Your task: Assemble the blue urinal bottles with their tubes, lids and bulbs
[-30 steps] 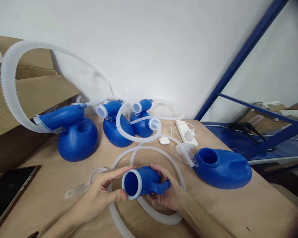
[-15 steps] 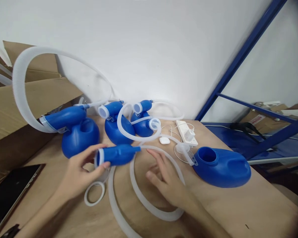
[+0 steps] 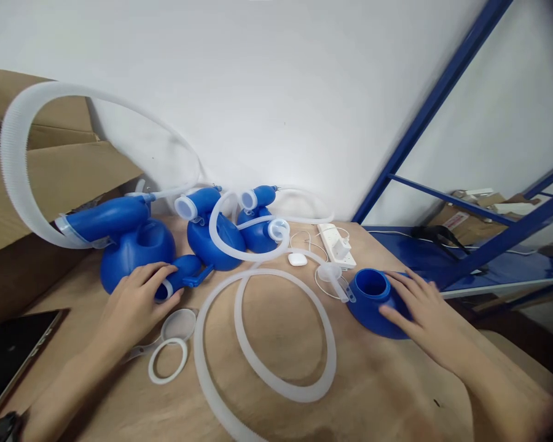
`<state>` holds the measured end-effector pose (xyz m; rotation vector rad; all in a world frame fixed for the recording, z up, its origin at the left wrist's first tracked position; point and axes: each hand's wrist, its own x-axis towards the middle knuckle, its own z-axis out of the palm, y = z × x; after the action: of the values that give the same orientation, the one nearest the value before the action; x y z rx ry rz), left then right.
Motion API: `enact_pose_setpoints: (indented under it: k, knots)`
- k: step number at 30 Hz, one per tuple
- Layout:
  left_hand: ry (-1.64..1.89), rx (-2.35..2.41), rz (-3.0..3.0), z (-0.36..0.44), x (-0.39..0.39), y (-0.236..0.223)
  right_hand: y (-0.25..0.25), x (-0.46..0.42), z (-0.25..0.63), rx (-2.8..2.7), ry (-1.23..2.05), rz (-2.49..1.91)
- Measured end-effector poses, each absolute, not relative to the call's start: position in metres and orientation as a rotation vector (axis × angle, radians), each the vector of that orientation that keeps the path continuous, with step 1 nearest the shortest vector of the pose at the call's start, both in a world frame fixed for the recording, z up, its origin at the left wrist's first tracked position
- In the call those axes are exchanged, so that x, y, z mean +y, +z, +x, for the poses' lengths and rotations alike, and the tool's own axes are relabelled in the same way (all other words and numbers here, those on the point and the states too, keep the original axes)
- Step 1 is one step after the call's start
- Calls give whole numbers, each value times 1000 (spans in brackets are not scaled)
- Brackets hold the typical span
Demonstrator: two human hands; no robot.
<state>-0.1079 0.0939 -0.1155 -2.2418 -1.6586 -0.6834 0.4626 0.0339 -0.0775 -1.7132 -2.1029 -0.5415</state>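
Observation:
My left hand (image 3: 141,301) has its thumb and fingers around the pale-rimmed end of a blue plastic spout piece (image 3: 187,273), low over the table beside a blue bottle (image 3: 136,248). On the right, my right hand (image 3: 421,313) lies over a wide-mouthed blue bottle (image 3: 373,313), fingers spread across its top and thumb on the near side. The bottle's rear part is hidden under that hand. A white ring (image 3: 168,362) and a translucent cap with a strap (image 3: 179,325) rest below my left hand. Between the hands lies a coiled translucent hose (image 3: 265,393).
Behind stand more blue bottles (image 3: 214,242) with spouts and hoses attached. A power strip (image 3: 336,245) and small white case (image 3: 297,259) sit back right. A cardboard box (image 3: 59,172) and a dark tablet-like device (image 3: 16,356) are left; a blue metal rack (image 3: 442,92) is right.
My left hand has moved the blue spout piece left and down, next to the left bottle. My right hand has gone from above the hose to the wide-mouthed bottle on the right.

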Motion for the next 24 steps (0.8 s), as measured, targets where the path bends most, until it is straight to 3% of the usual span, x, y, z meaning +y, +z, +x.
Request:
enact_pose_setpoints:
  k: [7,15,24]
  knots:
    - [-516,-1632,-2268,-100,89,-131,-82,40,456,-2196,-605,-1499]
    - [-742,-1354,-2532,-97,67,-101,-31,29,376,-2258,-804,-1230]
    - [-232,-1232,-2771,-91,7,-104,4,8,265,-2297,-889,-1118]
